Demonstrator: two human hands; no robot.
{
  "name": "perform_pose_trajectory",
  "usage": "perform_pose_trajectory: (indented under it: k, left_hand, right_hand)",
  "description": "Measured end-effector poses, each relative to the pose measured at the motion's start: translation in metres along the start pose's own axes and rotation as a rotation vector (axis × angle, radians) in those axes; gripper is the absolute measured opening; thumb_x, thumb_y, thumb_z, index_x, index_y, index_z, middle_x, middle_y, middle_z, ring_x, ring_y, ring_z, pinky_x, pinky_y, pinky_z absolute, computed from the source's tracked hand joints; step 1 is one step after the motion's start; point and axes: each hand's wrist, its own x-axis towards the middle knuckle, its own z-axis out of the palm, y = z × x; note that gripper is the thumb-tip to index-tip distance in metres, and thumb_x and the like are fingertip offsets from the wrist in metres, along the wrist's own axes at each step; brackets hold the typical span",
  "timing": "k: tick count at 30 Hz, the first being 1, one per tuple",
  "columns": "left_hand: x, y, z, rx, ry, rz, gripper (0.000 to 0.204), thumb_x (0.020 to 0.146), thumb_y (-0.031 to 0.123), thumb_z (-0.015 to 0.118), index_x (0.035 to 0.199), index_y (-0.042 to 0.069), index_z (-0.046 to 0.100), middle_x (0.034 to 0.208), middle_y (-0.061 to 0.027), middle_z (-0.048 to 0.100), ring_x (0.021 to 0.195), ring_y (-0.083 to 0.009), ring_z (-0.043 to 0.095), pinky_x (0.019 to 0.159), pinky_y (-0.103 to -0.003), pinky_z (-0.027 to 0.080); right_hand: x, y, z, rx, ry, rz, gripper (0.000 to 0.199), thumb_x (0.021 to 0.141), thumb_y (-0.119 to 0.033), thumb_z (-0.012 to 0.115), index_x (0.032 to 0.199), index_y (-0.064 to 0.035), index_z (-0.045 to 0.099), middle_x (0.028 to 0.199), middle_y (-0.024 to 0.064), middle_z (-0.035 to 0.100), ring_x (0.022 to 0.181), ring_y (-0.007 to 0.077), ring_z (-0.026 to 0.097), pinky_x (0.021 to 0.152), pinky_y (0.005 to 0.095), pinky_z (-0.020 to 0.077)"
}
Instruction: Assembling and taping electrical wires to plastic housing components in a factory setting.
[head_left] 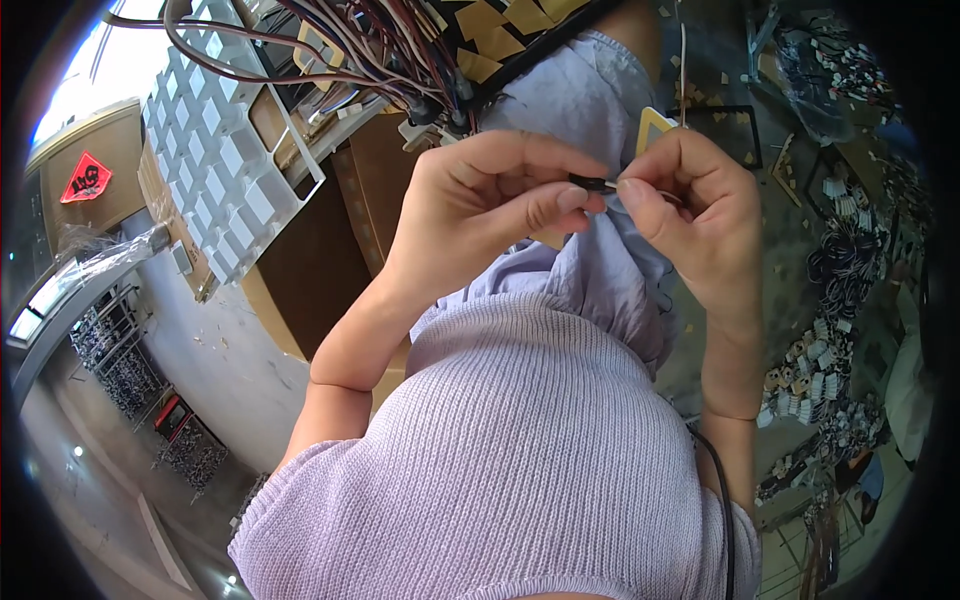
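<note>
In front of my lap, my left hand (490, 195) pinches a small black sleeve-like piece (588, 184) between thumb and fingers. My right hand (695, 200) is closed on a thin light wire (612, 185), whose tip meets the black piece; whether it is inside cannot be made out. Just behind the right fingers shows a flat yellow-edged piece (650, 128). A white cable (683, 60) runs up from near that hand. Beyond my left hand, a bundle of brown, white and black wires (400, 70) hangs over the work surface.
A rack of white square blocks (215, 150) stands at the left, above a brown cardboard box (310, 270). Yellow pieces (500, 35) lie in a black tray at the top. Heaps of wired white parts (815, 370) cover the floor at the right.
</note>
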Motion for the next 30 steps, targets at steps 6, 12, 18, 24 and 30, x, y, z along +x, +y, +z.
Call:
perform_pose_trajectory:
  k: [6,12,18,24,30]
  left_hand:
    - [0.001,0.004,-0.005,0.025,-0.065,-0.064,0.020,0.088,0.006,0.064,0.104,-0.007,0.065,0.087,-0.0131,0.070,0.080,-0.0139,0.069,0.070,-0.023,0.057]
    - [0.002,0.004,-0.005,-0.004,-0.058,-0.102,0.019,0.088,0.006,0.064,0.102,-0.007,0.066,0.087,-0.0131,0.070,0.079,-0.0139,0.069,0.069,-0.023,0.057]
    - [0.002,-0.008,-0.002,0.094,-0.056,0.043,0.028,0.089,0.007,0.064,0.111,-0.009,0.059,0.085,-0.0175,0.068,0.075,-0.0188,0.069,0.067,-0.026,0.058]
    - [0.001,-0.005,-0.001,-0.699,-0.566,-0.540,0.088,0.090,0.070,0.007,0.143,0.001,0.022,0.071,-0.0240,0.059,0.043,-0.0222,0.057,0.042,-0.025,0.048]
    - [0.004,-0.019,-0.002,-1.106,-0.751,-0.405,0.102,0.083,0.079,0.007,0.146,-0.001,0.004,0.063,-0.0235,0.056,0.036,-0.0155,0.049,0.032,-0.019,0.041]
  right_hand:
    - [0.003,0.003,-0.008,0.094,-0.074,0.045,0.009,0.083,-0.006,0.066,0.080,-0.0013,0.059,0.071,-0.0046,0.058,0.062,-0.0018,0.048,0.054,0.0145,0.0378]
    - [0.002,0.005,-0.007,0.051,-0.069,-0.014,0.007,0.084,-0.006,0.066,0.084,-0.0005,0.062,0.073,-0.0037,0.059,0.064,-0.0013,0.049,0.056,0.0145,0.0392]
    - [-0.001,0.005,-0.009,-0.070,-0.070,-0.080,0.006,0.085,-0.004,0.065,0.086,0.0009,0.062,0.075,-0.0015,0.061,0.069,0.0011,0.054,0.061,0.0152,0.0432]
    - [-0.004,-0.011,0.005,-0.048,-0.226,-0.165,0.005,0.083,0.000,0.064,0.086,0.0025,0.060,0.083,0.0010,0.056,0.074,0.0035,0.053,0.063,0.0172,0.0414]
    - [-0.005,-0.016,0.011,-0.321,-0.111,-0.219,0.006,0.082,0.003,0.065,0.082,0.0007,0.059,0.080,-0.0010,0.057,0.069,0.0016,0.051,0.059,0.0152,0.0385]
